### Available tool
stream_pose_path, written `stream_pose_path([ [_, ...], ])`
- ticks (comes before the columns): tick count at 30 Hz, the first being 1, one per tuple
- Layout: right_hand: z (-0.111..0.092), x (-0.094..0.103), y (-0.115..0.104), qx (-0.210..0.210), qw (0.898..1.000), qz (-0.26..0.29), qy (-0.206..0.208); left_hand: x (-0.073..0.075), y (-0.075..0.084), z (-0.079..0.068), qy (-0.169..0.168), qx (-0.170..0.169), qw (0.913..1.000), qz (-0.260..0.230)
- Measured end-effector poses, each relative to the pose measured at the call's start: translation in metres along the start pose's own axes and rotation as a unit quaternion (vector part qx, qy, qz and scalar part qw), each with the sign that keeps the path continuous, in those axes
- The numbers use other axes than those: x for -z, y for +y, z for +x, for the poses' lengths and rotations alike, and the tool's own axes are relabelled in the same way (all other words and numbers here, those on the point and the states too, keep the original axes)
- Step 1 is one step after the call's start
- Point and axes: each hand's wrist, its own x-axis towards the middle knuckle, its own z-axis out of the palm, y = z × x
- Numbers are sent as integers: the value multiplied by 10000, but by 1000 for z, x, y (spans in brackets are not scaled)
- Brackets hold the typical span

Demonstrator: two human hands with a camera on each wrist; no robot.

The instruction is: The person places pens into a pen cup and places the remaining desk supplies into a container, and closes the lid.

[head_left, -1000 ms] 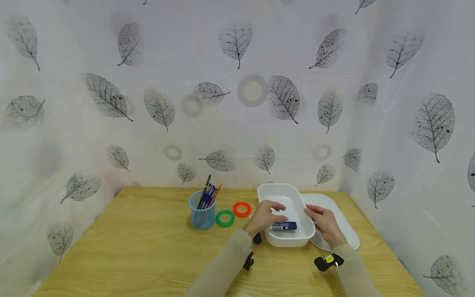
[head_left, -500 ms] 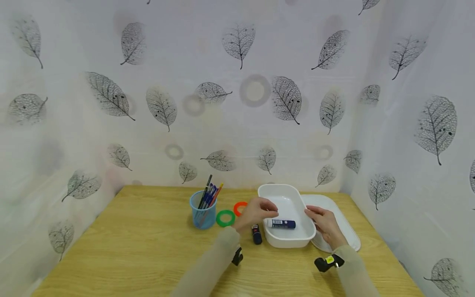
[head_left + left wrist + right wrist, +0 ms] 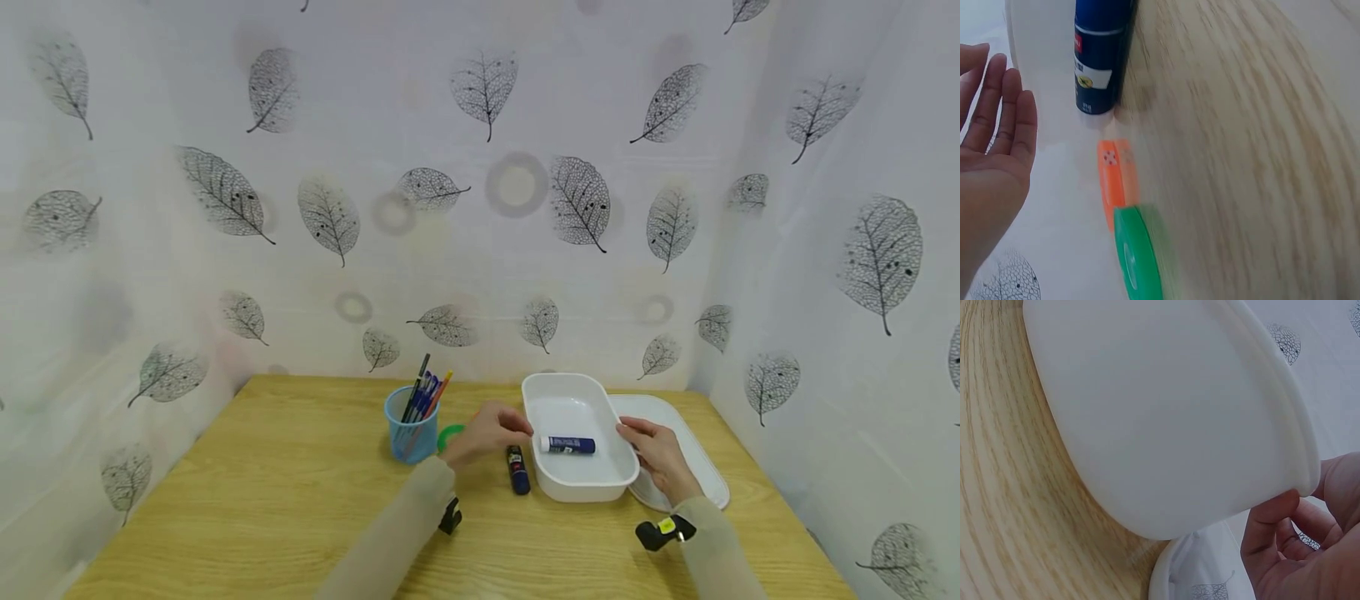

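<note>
My left hand [image 3: 487, 432] is beside the left rim of a white plastic box [image 3: 587, 473], fingers loosely bent with nothing between them. Inside the box lies a dark blue glue stick [image 3: 572, 445] with a white end. Another glue stick [image 3: 519, 470] lies on the table just left of the box, and the left wrist view shows its dark blue barrel [image 3: 1096, 75] near the fingers. With thumb and fingers, my right hand [image 3: 660, 454] grips the box's right rim. From the right wrist view, the box wall [image 3: 1179, 419] fills most of the picture.
A white lid [image 3: 701, 458] lies flat under the box's right side. Left of the hand are a green ring [image 3: 1136, 256] and an orange ring [image 3: 1112, 178], partly hidden in the head view. A blue cup [image 3: 412, 437] of pens stands further left.
My left hand has moved left, from above the glue stick in the box to beyond the left rim. That glue stick has rolled slightly away. My right hand stays on the rim.
</note>
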Motion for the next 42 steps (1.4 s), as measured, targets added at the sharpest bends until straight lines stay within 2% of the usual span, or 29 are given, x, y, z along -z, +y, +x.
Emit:
stream_pose_path([
  [6, -1, -1, 0, 40, 10000, 50, -15, 8, -10, -2, -182, 47, 9994, 294],
  [11, -1, -1, -1, -17, 10000, 30, -4, 10, -7, -4, -420, 365, 9971, 526],
  [19, -1, -2, 0, 14, 10000, 6, -31, 8, -6, -4, -821, 512, 9903, 996],
  [24, -2, -1, 1, 49, 9999, 86, -116, 6, -7, -3, -1022, 672, 9827, 1392],
  [29, -1, -1, 2, 32, 10000, 50, -76, 9, -8, -5, -1271, 632, 9738, 1776],
  [32, -1, -1, 2, 9, 10000, 10, -52, 13, -8, -6, -1415, 703, 9707, 1811],
  [35, -2, -1, 1, 6, 10000, 3, -36, 16, -9, -6, -1573, 717, 9710, 1649],
  [42, -3, -1, -4, 28, 10000, -24, -30, 20, -12, -8, -1864, 471, 9746, 1149],
])
